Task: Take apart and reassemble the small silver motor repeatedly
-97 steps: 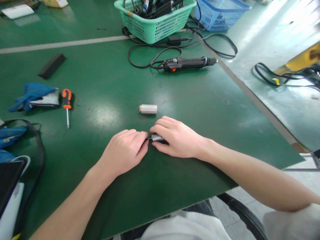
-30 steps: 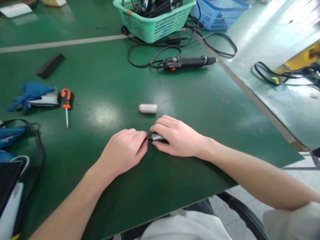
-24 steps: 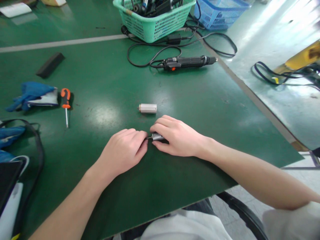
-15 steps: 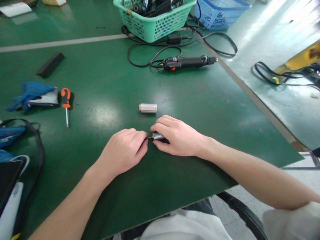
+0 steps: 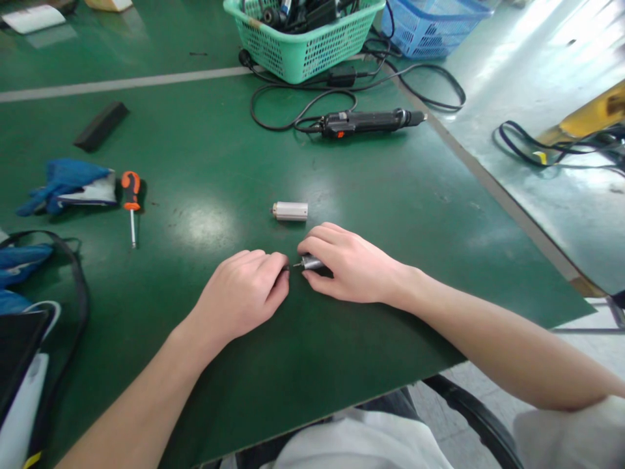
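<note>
Between the fingers and thumb of my right hand (image 5: 344,264) is a small metal cylinder (image 5: 311,262) with a thin shaft pointing left; most of its body is hidden under the hand. My left hand (image 5: 251,286) is closed just left of the shaft tip, thumb against forefinger. A tiny dark bit shows at the pinch, too small to name. A narrow gap separates the shaft from the left fingertips. Just beyond both hands, a pale silver cylinder (image 5: 291,211) lies on its side on the green table mat (image 5: 342,365).
A black electric screwdriver (image 5: 371,122) with a looped cable lies behind, near a green basket (image 5: 312,52) of tools and a blue basket (image 5: 430,29). To the left are an orange-handled screwdriver (image 5: 131,198), a blue glove (image 5: 78,182) and a black block (image 5: 101,126).
My right hand has shifted slightly right with the metal cylinder. Its shaft, which reached the left fingertips before, now stands apart from them. The left hand has hardly moved.
</note>
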A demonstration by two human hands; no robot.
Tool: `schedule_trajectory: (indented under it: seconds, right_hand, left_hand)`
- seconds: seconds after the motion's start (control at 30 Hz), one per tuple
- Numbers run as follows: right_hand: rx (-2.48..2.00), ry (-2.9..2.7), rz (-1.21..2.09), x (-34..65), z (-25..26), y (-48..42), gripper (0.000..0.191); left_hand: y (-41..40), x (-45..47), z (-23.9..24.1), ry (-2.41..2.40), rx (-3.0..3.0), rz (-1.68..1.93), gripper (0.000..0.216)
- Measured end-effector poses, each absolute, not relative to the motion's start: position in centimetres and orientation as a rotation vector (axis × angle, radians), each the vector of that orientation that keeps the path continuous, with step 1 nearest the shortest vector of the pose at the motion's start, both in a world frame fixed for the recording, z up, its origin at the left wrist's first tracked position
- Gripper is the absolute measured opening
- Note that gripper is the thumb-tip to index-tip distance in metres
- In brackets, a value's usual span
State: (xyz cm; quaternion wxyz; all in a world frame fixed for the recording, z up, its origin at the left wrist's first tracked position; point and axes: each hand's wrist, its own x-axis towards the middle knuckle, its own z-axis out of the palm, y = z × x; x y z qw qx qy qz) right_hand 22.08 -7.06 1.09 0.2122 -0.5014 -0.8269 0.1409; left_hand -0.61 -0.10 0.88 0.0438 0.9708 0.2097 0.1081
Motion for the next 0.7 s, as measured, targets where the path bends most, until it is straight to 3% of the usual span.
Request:
schedule_trajectory:
  seconds: [0.7]
  right_hand:
    - [-1.393, -2.316, 0.377, 22.03, 1.19, -7.05, 0.013]
  left_hand:
    - [-0.02, -0.75, 0.71, 0.627, 3.011, 0.296, 0.022]
